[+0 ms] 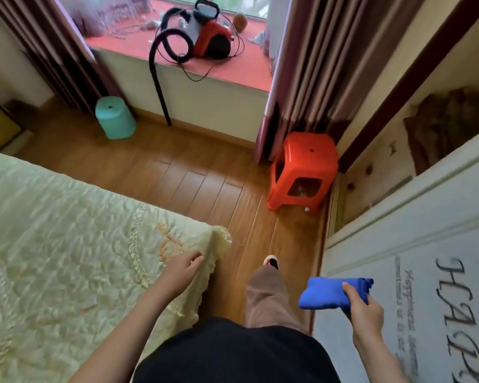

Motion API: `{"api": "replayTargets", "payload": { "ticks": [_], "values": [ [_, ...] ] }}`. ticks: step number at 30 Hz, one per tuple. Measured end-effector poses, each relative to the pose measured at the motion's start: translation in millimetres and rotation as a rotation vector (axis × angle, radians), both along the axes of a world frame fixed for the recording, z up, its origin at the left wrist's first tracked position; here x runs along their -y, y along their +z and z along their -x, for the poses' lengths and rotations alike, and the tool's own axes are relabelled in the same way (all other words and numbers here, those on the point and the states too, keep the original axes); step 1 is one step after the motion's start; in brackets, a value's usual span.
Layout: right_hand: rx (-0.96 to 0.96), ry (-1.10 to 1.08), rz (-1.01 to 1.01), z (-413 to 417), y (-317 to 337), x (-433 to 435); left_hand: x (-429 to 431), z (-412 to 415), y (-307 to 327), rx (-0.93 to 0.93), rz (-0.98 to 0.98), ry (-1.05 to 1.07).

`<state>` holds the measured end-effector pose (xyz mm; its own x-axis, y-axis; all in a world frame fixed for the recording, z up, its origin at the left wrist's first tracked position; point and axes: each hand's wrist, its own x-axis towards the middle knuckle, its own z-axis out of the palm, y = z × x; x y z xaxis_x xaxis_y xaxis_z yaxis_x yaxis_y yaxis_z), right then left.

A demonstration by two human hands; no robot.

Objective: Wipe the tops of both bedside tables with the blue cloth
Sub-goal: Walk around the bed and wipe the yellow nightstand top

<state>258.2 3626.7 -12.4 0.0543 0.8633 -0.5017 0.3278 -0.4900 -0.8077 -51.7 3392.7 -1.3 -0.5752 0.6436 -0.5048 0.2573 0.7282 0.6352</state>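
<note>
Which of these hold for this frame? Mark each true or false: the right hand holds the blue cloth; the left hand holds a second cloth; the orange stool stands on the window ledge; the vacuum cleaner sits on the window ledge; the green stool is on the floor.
1. The right hand holds the blue cloth: true.
2. The left hand holds a second cloth: false, it is empty, over the bed corner.
3. The orange stool stands on the window ledge: false, it is on the floor.
4. The vacuum cleaner sits on the ledge: true.
5. The green stool is on the floor: true.
</note>
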Motion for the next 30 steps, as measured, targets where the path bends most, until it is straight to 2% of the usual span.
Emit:
{"api": "replayTargets", "payload": {
  "ticks": [6, 12, 22, 26, 30],
  "values": [
    [0.016, 0.139, 0.061, 99.5, -18.3, -131.1, -82.4, 46.5, -15.7, 0.060, 0.055, 0.286],
    [-0.004, 0.543, 0.073, 247.3, -2.5, -233.7, -130.4, 86.1, -10.5, 0.094, 0.058, 0.635],
    [-0.095, 1.138, 0.092, 503.4, -1.8, -250.3, -156.0, 146.6, -44.2, 0.179, 0.055, 1.083],
    [-0.066, 1.243, 0.098, 595.1, 1.0, -258.9, -166.8, 212.4, -55.1, 0.214, 0.022, 1.159],
    [-0.043, 1.230, 0.025, 679.2, 12.5, -280.0, -172.5, 301.8, -46.4, 0.169, -0.044, 1.201]
  ]
}}
